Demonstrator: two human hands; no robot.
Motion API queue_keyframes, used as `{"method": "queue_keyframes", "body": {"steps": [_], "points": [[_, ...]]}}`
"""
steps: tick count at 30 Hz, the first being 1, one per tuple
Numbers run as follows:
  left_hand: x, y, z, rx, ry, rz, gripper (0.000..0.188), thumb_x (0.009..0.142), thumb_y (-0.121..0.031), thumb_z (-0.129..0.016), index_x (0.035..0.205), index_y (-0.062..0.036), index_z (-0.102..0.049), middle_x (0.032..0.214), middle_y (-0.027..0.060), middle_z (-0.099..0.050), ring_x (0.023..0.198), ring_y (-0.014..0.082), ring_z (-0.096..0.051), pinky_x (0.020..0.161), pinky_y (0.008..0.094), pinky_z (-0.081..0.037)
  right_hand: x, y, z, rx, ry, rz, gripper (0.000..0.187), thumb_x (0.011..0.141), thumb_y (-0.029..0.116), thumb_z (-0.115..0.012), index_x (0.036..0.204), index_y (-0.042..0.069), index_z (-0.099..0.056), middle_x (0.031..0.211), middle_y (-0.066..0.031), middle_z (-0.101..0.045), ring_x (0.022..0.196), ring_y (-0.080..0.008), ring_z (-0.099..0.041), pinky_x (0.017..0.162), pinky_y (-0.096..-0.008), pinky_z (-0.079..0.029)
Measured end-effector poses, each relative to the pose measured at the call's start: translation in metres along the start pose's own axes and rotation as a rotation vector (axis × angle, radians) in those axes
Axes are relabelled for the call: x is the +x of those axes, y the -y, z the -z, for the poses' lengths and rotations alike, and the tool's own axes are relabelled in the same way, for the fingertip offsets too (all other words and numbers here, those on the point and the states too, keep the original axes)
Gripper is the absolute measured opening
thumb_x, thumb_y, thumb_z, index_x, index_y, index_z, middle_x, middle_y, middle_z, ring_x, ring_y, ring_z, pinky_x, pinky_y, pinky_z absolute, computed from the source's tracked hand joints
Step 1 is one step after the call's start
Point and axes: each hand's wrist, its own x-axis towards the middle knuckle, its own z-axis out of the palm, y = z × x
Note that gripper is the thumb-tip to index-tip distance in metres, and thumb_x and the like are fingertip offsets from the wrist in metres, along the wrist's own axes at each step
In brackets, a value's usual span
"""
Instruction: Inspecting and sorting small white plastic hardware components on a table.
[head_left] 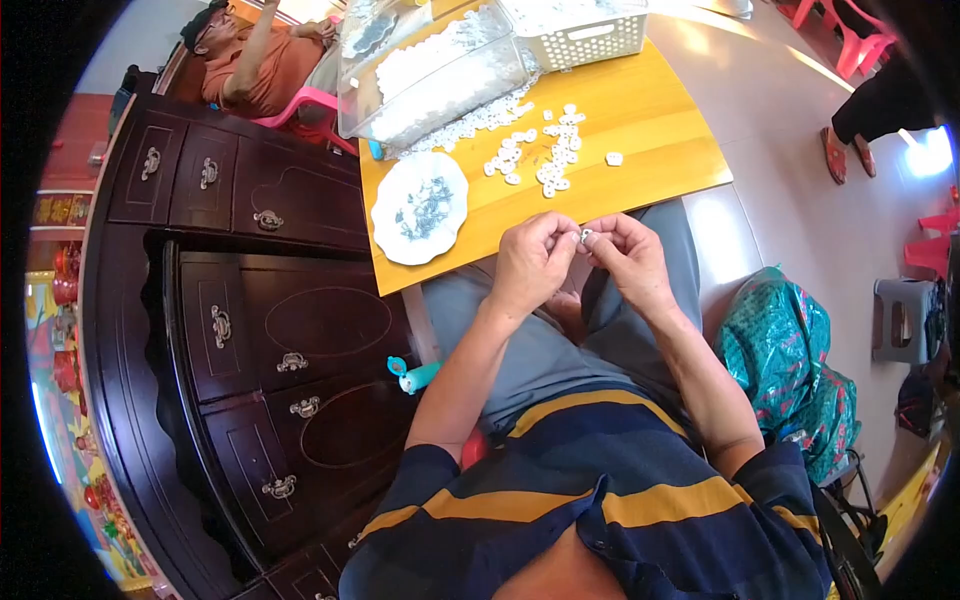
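Just past the table's front edge, above my lap, my left hand [538,252] and my right hand [628,258] meet fingertip to fingertip. Between them they pinch a small white plastic piece [585,236], its details mostly covered by the fingers. On the yellow wooden table [660,110], several similar small white pieces [556,165] lie in loose clusters beyond my hands, with a single one [614,159] off to the right. A white scalloped plate [385,212] stands to the left, holding a heap of tiny dark metallic parts [424,208].
Clear plastic bins [440,95] of white pieces and a white perforated basket [590,45] fill the table's back. A dark wooden cabinet [290,250] flanks the left. A green bag [775,330] sits on the floor at right. Another person [262,65] sits at far left.
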Motion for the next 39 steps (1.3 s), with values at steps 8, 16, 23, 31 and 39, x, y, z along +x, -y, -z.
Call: {"method": "queue_keyframes", "body": {"steps": [8, 16, 23, 31, 39], "points": [[-0.001, 0.002, 0.000, 0.104, 0.014, 0.021, 0.005, 0.087, -0.003, -0.066, 0.087, 0.0021, -0.068, 0.078, 0.0153, -0.071, 0.067, 0.0228, -0.072, 0.062, 0.0333, -0.056, 0.000, -0.007, -0.004, -0.183, -0.075, 0.053, 0.010, 0.098, 0.007, -0.066, 0.104, -0.001, -0.068, 0.090, -0.0007, -0.071, 0.080, -0.0055, -0.064, 0.071, -0.0210, -0.051], [-0.001, 0.010, -0.002, 0.099, 0.037, -0.002, 0.006, 0.091, -0.002, -0.065, 0.091, 0.0029, -0.069, 0.076, 0.0049, -0.071, 0.066, 0.0061, -0.064, 0.060, 0.0228, -0.051, 0.000, -0.008, 0.000, -0.163, -0.055, 0.012, 0.009, 0.098, 0.007, -0.065, 0.103, 0.000, -0.068, 0.091, -0.0012, -0.071, 0.080, -0.0051, -0.064, 0.071, -0.0204, -0.051], [0.004, 0.009, 0.000, -0.200, 0.051, 0.172, 0.010, 0.094, -0.005, -0.066, 0.099, 0.0021, -0.071, 0.082, 0.0038, -0.072, 0.068, 0.0038, -0.061, 0.062, 0.0223, -0.050, 0.002, 0.003, -0.002, 0.053, -0.058, 0.010, 0.010, 0.100, 0.010, -0.063, 0.106, 0.002, -0.066, 0.091, -0.0022, -0.072, 0.080, -0.0060, -0.065, 0.071, -0.0201, -0.051], [0.027, 0.022, 0.002, 0.356, -0.150, -0.136, 0.020, 0.087, -0.007, -0.071, 0.106, -0.0014, -0.073, 0.083, 0.0078, -0.070, 0.064, 0.0131, -0.062, 0.062, 0.0286, -0.050, 0.002, 0.007, 0.003, 0.117, -0.093, -0.010, 0.013, 0.100, 0.011, -0.063, 0.110, 0.003, -0.064, 0.092, -0.0043, -0.073, 0.073, -0.0060, -0.062, 0.069, -0.0200, -0.050], [0.042, 0.031, -0.002, 0.665, -0.152, -0.233, 0.022, 0.085, -0.013, -0.074, 0.107, -0.0091, -0.075, 0.091, 0.0110, -0.069, 0.080, 0.0302, -0.069, 0.071, 0.0383, -0.054, 0.004, 0.007, 0.007, 0.123, -0.121, -0.005, 0.013, 0.100, 0.013, -0.063, 0.109, 0.004, -0.064, 0.091, -0.0036, -0.073, 0.072, -0.0059, -0.061, 0.069, -0.0199, -0.049]]}}
